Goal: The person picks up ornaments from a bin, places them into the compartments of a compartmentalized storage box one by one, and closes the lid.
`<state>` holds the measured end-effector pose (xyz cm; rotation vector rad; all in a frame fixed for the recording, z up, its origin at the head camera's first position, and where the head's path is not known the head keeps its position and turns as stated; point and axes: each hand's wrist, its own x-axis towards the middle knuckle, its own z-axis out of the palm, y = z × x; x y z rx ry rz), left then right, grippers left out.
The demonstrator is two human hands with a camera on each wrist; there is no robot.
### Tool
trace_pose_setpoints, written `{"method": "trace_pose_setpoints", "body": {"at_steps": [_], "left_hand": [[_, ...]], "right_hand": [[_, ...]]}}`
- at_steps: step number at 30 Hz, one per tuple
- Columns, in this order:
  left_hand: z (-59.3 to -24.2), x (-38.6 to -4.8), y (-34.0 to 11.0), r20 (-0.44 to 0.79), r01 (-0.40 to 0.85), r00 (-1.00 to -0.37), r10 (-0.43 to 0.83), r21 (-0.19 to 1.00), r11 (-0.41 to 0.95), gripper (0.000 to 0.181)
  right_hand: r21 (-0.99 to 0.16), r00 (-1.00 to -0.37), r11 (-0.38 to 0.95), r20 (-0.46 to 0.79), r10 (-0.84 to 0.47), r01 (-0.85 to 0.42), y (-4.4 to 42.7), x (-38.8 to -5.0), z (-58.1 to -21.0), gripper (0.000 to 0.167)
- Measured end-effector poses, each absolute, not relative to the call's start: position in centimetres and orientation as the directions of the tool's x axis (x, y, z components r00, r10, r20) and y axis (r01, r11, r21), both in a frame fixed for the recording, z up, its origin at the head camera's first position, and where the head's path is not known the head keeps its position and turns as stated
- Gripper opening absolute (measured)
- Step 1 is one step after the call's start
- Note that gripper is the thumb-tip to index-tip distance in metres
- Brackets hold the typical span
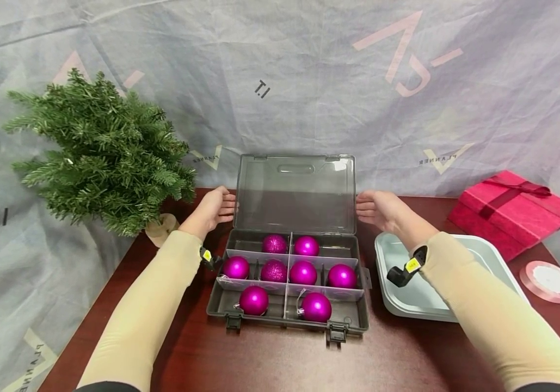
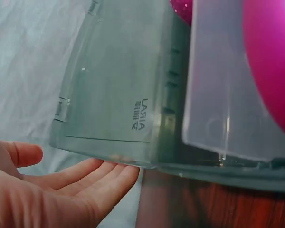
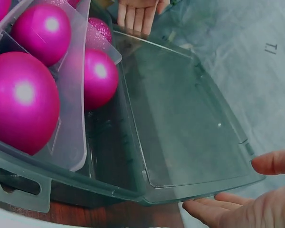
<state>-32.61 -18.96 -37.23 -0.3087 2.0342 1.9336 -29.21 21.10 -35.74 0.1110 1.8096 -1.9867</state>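
A grey see-through plastic organizer box [image 1: 280,321] lies on the table with its lid [image 1: 296,198] raised upright at the back. Several magenta Christmas baubles [image 1: 316,307], some glossy and some glittery, sit in its divided compartments. At the lid's left side edge is my left hand [image 1: 218,209], fingers straight and fingertips at the edge, thumb apart from it in the left wrist view. My right hand [image 1: 380,211] mirrors it at the right edge; its fingers [image 3: 204,209] extend along the lid's side, and the thumb is near the lid's corner. Neither hand's fingers curl round the lid.
A small artificial Christmas tree [image 1: 108,152] on a wooden base [image 1: 162,228] stands at the left. To the right are a pale blue tray [image 1: 407,310], partly under my right forearm, a red gift box [image 1: 505,212] with a bow, and a pink ribbon roll [image 1: 549,281].
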Motion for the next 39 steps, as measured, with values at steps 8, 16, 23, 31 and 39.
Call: {"method": "trace_pose_setpoints", "body": {"at_steps": [8,16,23,31,39], "left_hand": [[-36.1,-31.5,-18.7,-0.342,-0.338,-0.939,0.04,0.938,0.083,0.056],[-35.1,-30.6,-18.8,-0.314,-0.31,-0.948,0.051,0.948,0.078,0.056],[-34.2,-29.9,-19.3,-0.3,-0.292,-0.951,0.066,0.949,0.115,0.066],[-33.0,-29.1,-19.8,-0.278,-0.265,-0.958,0.077,0.954,0.14,0.08],[-31.9,-28.2,-20.1,-0.253,-0.238,-0.964,0.082,0.959,0.155,0.086]], "right_hand": [[-0.936,-0.914,-0.059,-0.324,-0.245,0.347,21.5,-28.3,-35.3,0.06],[-0.94,-0.905,-0.04,-0.315,-0.287,0.34,22.2,-27.7,-34.7,0.06],[-0.945,-0.907,-0.018,-0.306,-0.29,0.325,22.4,-27.1,-33.8,0.068],[-0.949,-0.902,0.001,-0.299,-0.312,0.315,22.8,-26.3,-32.3,0.076],[-0.952,-0.897,0.04,-0.301,-0.323,0.305,22.9,-25.4,-31.0,0.082]]}}
